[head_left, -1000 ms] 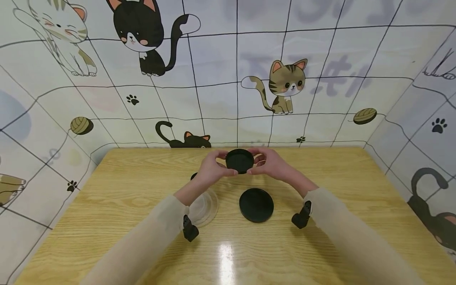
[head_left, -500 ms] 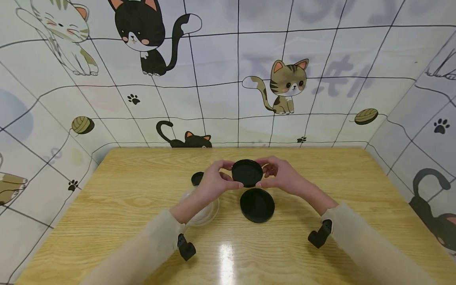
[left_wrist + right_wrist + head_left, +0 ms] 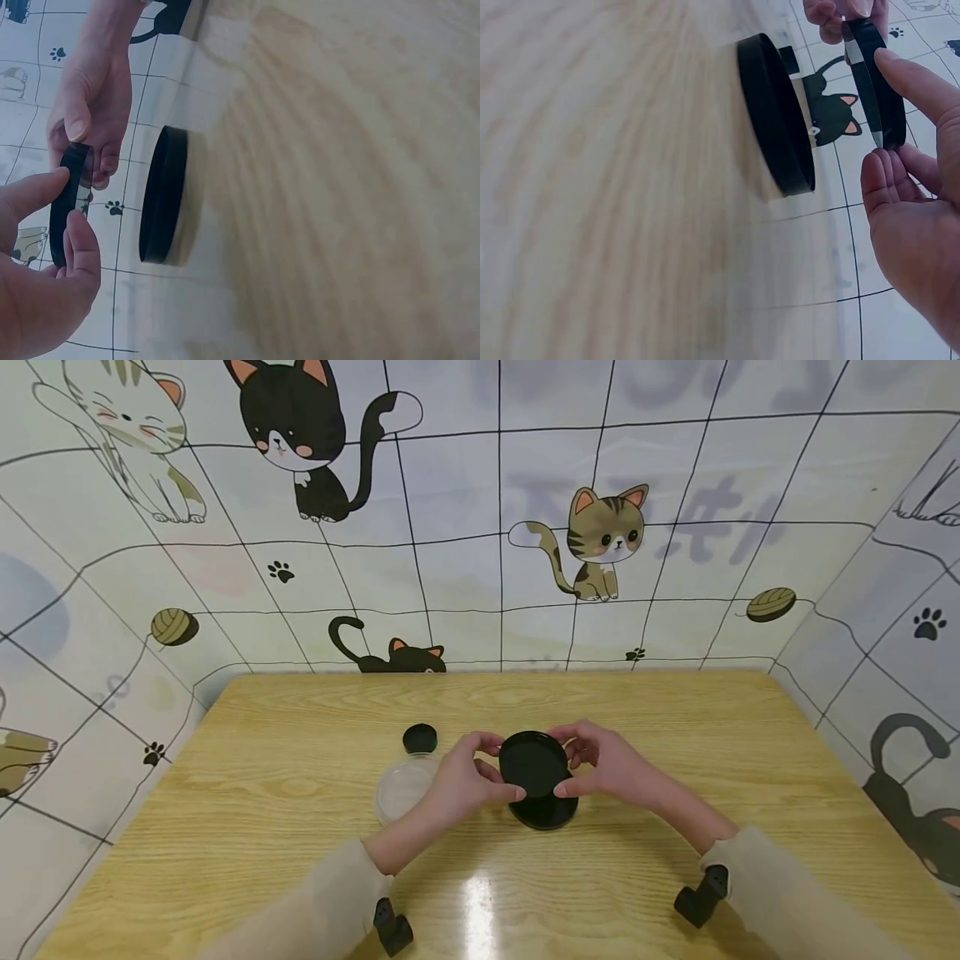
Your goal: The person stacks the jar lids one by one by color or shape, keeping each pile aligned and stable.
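Between both hands a shallow round black lid (image 3: 532, 764) is held level above the table. My left hand (image 3: 463, 781) pinches its left edge between thumb and fingers, while the right hand (image 3: 609, 766) pinches the opposite edge. A larger black round lid (image 3: 543, 815) lies on the table just under it, partly covered by it in the head view. Both wrist views show a gap between the held lid (image 3: 66, 202) and the lower lid (image 3: 769, 112), whose raised rim faces up. The held lid's underside looks glossy.
Left of the hands lies a clear round plastic lid or dish (image 3: 401, 789), partly behind the left hand and forearm. Beyond it sits a small black round cap (image 3: 420, 738). The wooden table (image 3: 262, 793) ends at a cat-printed cloth backdrop (image 3: 465, 568).
Both hands have brought the held lid nearer to me and slightly right, from beyond the larger lid to over it. The small cap and more of the clear piece have come into sight.
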Motion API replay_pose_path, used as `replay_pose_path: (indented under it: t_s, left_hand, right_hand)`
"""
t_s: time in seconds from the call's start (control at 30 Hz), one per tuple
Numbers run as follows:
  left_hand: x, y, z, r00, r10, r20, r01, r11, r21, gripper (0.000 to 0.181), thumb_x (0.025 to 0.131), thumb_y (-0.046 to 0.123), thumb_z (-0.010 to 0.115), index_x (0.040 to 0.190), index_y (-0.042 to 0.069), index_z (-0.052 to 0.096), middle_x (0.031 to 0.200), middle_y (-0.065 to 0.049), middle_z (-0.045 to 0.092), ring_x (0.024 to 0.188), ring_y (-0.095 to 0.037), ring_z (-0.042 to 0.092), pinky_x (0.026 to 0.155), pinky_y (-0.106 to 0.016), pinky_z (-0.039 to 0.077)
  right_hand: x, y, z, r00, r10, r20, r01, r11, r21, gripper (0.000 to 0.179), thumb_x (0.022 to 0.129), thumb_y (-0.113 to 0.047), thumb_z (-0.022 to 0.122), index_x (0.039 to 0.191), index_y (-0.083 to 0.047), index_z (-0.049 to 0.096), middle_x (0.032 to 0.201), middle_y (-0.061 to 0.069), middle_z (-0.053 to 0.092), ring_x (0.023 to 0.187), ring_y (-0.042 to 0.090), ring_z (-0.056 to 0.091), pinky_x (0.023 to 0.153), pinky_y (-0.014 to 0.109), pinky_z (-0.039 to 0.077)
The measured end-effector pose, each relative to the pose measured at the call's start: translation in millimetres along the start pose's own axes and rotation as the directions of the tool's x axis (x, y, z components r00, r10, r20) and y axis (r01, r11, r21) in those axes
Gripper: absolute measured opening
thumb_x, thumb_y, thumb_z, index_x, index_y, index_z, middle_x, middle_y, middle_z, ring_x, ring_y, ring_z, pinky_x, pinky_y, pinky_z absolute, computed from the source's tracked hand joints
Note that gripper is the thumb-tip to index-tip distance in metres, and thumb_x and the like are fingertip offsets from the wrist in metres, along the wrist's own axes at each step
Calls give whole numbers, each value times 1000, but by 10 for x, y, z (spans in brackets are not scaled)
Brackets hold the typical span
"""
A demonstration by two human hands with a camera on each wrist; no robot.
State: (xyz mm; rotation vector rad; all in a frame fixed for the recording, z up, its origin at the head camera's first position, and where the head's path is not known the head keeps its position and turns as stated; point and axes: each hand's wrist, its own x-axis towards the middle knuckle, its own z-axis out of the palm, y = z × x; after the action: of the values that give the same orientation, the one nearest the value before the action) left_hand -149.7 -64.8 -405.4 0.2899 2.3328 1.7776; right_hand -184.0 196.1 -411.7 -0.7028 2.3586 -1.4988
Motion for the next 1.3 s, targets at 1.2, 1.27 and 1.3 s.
replay_pose_path:
  t_s: [1.2,1.27,1.3]
  left_hand:
    - [31,-287,202,998,19,53,-26,988,149,74,67,-1,94,132,-4,58,114,-13,56,74,-12,62,66,-24,52]
    - [36,-284,205,998,18,54,-26,988,150,74,67,-1,93,132,-4,58,114,-13,56,74,-12,62,66,-23,52]
    - [38,-286,206,998,20,54,-28,988,153,74,67,-2,93,131,-4,58,114,-13,56,75,-12,62,66,-23,52]
  right_hand:
    - [-153,204,97,998,27,58,-22,996,-84,74,78,-14,92,140,2,55,118,13,57,95,26,53,76,29,49]
    - [-155,215,101,998,23,50,-18,995,-96,74,77,-13,92,139,2,56,116,12,58,94,25,53,76,29,49]
    - [-156,220,102,999,23,47,-18,994,-105,74,77,-13,92,139,2,56,115,12,58,94,25,53,77,29,49]
